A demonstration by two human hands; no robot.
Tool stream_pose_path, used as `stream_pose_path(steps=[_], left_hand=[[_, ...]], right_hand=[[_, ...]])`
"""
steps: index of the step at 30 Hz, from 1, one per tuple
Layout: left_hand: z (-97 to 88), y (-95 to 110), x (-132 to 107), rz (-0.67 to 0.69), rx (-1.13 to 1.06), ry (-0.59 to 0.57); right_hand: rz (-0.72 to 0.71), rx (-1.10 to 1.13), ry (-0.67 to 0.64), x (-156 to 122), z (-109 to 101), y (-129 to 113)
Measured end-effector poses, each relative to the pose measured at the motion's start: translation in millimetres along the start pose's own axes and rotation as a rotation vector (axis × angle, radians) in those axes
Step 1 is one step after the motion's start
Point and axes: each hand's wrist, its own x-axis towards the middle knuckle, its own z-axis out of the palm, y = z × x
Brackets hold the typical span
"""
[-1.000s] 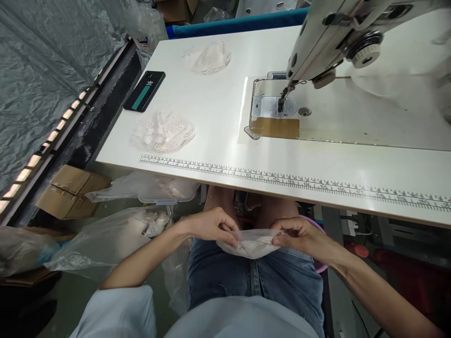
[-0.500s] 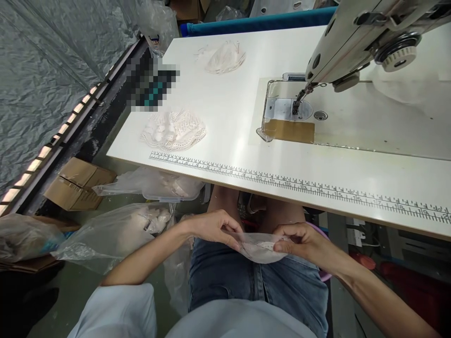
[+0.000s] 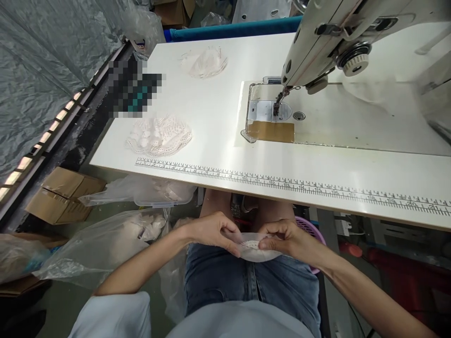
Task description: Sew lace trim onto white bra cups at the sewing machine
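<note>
Over my lap, a small piece of sheer white fabric (image 3: 259,254) with a lacy strip along its upper part is stretched between my hands. My left hand (image 3: 220,233) pinches its left end between thumb and fingers. My right hand (image 3: 283,238) grips the right side, thumb on top of the lacy strip. Both hands are below the front edge of the sewing table (image 3: 211,150). On the table lie a white lace piece (image 3: 160,135) at the left and a sheer white piece with loose threads (image 3: 207,62) farther back.
A sewing machine (image 3: 317,51) stands on the table's right, its needle area (image 3: 276,109) facing me. A printed ruler (image 3: 282,182) runs along the front edge. Plastic bags (image 3: 95,244) and a cardboard box (image 3: 63,195) are at floor left; a purple basket (image 3: 312,228) is beside my right leg.
My right hand has moved inward along the fabric, closer to my left hand, and more of the lacy strip shows. The view has shifted slightly right.
</note>
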Motion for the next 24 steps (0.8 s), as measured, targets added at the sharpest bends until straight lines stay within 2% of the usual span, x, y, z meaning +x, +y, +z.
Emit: stream_pose_path(steps=[8,17,24], left_hand=[[6.4,5,6,0.016,-0.013,0.068],[1.6,-6,-5,-0.033,-0.077,0.132],[4.6,0,-2,-0.011,-0.039,0.069]], right_hand=[[0.009,0.047,-0.018,-2,-2,1],[-0.041,-0.094,0.003,0,4,-3],[-0.098,-0.175,-0.021,2,8,0]])
